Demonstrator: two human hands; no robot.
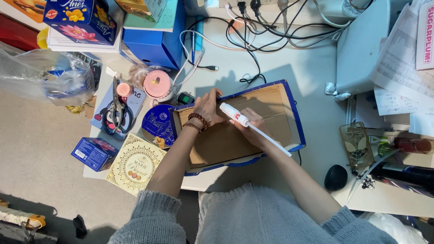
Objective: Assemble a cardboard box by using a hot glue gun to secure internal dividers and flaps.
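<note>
From above, 2 bare hands work inside an open cardboard box (271, 106) with blue edges, lying flat on a white table (312, 77). The left hand (209, 107), a brown bead bracelet (197, 121) at its wrist, presses on the box's upper left corner. The right hand (255, 129) grips a white tube (246, 122) with a long thin nozzle, laid slantwise across the cardboard. Left of the box lie a round blue tin (158, 125), scissors (116, 113) and a pink round container (157, 83). A black computer mouse (336, 177) sits to the right.
</note>
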